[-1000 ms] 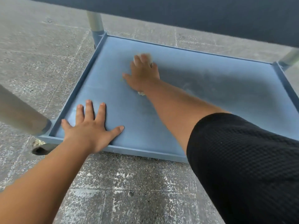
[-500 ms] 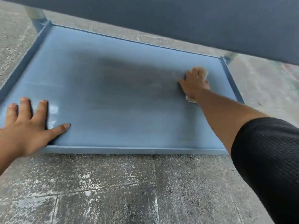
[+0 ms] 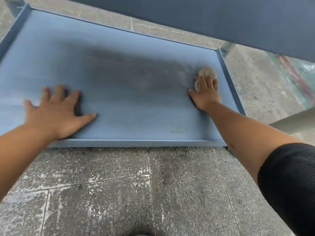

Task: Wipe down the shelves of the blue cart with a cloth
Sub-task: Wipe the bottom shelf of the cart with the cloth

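Note:
The blue cart's bottom shelf (image 3: 139, 143) fills the middle of the view, a shallow tray with a raised rim. My right hand (image 3: 206, 92) presses a beige cloth (image 3: 207, 72) flat onto the shelf near its right rim; the cloth pokes out beyond my fingertips. My left hand (image 3: 56, 109) lies flat with spread fingers on the shelf's near left part, holding nothing. The middle of the shelf looks darker than its pale edges.
The dark underside of the upper shelf (image 3: 221, 19) overhangs the top of the view. Grey cart posts stand at the far right corner (image 3: 227, 47) and near right (image 3: 294, 122). Speckled stone floor (image 3: 119, 193) lies in front of and around the cart.
My right hand has slid the cloth across the shelf from the left part to the right rim. My left hand has shifted rightward on the shelf. My view has swung right.

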